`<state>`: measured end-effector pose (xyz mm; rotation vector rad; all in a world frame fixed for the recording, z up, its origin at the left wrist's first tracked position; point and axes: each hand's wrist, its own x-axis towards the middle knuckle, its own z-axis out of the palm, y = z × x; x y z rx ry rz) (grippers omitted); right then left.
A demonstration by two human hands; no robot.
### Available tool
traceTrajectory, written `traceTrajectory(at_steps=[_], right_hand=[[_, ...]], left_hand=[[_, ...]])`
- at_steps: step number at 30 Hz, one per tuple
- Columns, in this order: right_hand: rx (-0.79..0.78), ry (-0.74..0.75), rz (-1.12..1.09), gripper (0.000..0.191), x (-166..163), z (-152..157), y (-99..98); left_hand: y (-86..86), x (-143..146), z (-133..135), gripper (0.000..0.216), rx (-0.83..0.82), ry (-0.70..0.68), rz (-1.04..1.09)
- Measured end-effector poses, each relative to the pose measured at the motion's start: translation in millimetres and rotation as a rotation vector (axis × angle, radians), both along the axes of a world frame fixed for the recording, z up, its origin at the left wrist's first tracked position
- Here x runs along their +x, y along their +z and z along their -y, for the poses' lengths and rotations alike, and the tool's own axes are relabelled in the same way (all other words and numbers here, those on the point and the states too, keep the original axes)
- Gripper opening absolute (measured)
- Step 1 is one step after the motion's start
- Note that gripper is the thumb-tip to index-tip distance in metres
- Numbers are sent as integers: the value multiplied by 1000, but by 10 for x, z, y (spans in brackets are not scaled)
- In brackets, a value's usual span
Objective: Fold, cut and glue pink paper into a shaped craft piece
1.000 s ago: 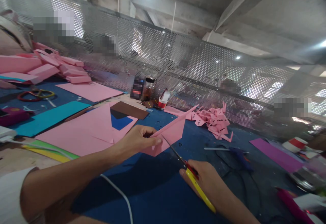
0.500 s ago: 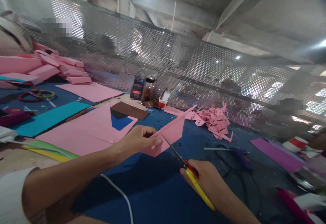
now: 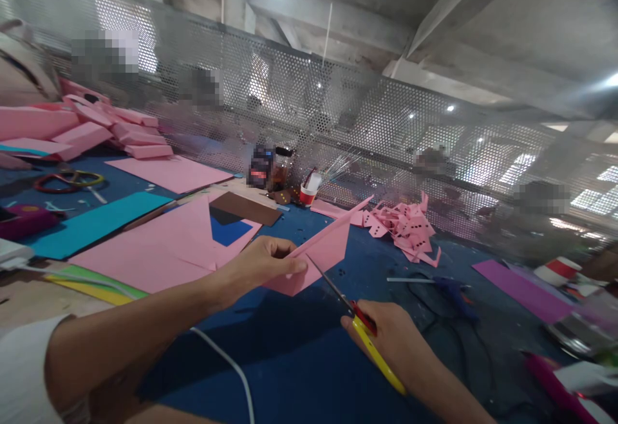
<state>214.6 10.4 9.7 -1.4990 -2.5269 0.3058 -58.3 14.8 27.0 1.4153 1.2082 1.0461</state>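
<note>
A folded sheet of pink paper [image 3: 329, 249] is pinched between the thumb and fingers of my left hand [image 3: 268, 263], raised above the blue tabletop. My right hand [image 3: 389, 340] is wrapped round red-and-yellow scissors [image 3: 379, 356]. Their blade reaches up and left to the pink paper, close to my left thumb. How far the blades stand apart is hard to make out. Behind my left forearm lie larger pink sheets [image 3: 145, 250], with blue, black and brown pieces at their far end.
Pink cut pieces with dark dots [image 3: 408, 228] lie heaped beyond my hands. A blue glue gun [image 3: 454, 295] with its cord sits at right, near purple paper [image 3: 521, 289]. A white cable [image 3: 226, 363] crosses the table. Another pair of scissors [image 3: 70, 181] lies far left; a perforated screen [image 3: 309, 115] stands behind.
Almost nothing differs. Both hands, the pink paper and the scissors hold nearly the same position, apart from a very slight shift of the view.
</note>
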Motion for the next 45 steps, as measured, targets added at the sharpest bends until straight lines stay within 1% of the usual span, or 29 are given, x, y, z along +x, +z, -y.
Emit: traceTrajectory(at_steps=[7,10,16,25,32,38,42,45], right_hand=[[1,3,0,38,3,-24,-9],[6,6,-6,37,6,-35,-31],[23,7,3,34,25,-54,-73],[39,22,-9,28,34,-68,-75],[63,19,-8,24,72,-81,-122],[58,19,-14,20,73,-77,-105],[41,1,8,19,67,-100,-90],[29,-27,14,18,80,-121,-92]], left_hand=[[-1,-1,-2,37,-40,-13,34],[18,11,12,39,-37,5,50],[52,19,39,36,-75,-2,76],[26,20,23,35,-66,12,104],[56,34,36,33,-64,10,111],[46,21,32,33,-68,2,120],[37,-20,17,35,-63,-40,192],[75,-37,29,34,-54,-49,238]])
